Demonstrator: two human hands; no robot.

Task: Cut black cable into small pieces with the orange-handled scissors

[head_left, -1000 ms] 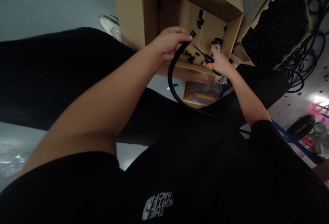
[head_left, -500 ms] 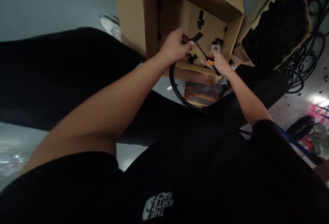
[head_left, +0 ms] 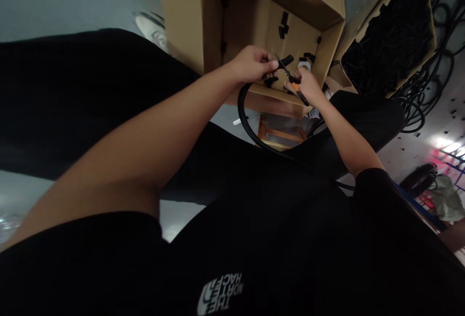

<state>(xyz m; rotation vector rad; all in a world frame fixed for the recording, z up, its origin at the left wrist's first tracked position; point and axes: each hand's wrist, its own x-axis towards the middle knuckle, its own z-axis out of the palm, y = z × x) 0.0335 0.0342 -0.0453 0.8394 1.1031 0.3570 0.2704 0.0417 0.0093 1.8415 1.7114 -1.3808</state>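
My left hand [head_left: 257, 64] pinches a black rubber tube [head_left: 286, 61] close to its end, over an open cardboard box [head_left: 209, 30]. From under that hand the tube curves down and runs across my lap. My right hand [head_left: 306, 83] grips scissors [head_left: 295, 85] with orange and black handles. Their blades are at the tube, just beyond my left fingertips; whether they are fully closed is hard to make out. A white ring-shaped thing [head_left: 304, 66] shows behind my right hand. Several short black pieces [head_left: 284, 25] lie on the box's floor.
To the right stands a second cardboard box heaped with small black pieces [head_left: 394, 35]. Coils of black tubing [head_left: 432, 83] lie beside it. A wooden stool [head_left: 281, 129] shows below the near box, and a white shoe [head_left: 152, 29] is left of it.
The tube's end has moved slightly right and down with my left hand. The scissor blades now cross the tube nearer my left fingertips. My right hand has hardly moved.
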